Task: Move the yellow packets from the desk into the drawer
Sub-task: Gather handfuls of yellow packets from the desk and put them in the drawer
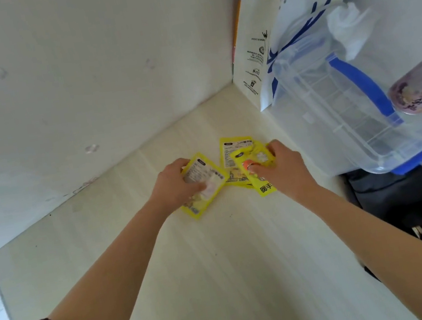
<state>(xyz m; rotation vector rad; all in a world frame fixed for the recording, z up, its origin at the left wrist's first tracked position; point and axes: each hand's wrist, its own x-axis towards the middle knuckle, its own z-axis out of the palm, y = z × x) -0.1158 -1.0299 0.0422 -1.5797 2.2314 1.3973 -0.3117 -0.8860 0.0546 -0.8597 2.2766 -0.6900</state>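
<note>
Fingers (255, 170) of both hands cover yellow packets (234, 153); print unreadable.

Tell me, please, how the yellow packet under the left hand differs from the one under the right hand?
The left packet lies alone on the desk, while the right packet tops a small pile of others. The left packet shows fine printed text, the right one an orange spot and large characters. Both are yellow, and each is gripped by a hand: left hand, right hand.

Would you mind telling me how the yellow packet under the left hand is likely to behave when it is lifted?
The yellow packet looks thin and flat, so it is probably light and somewhat floppy. Its glossy film may be slippery on the smooth desk. The left hand grips it by the edges, which should hold.
</note>
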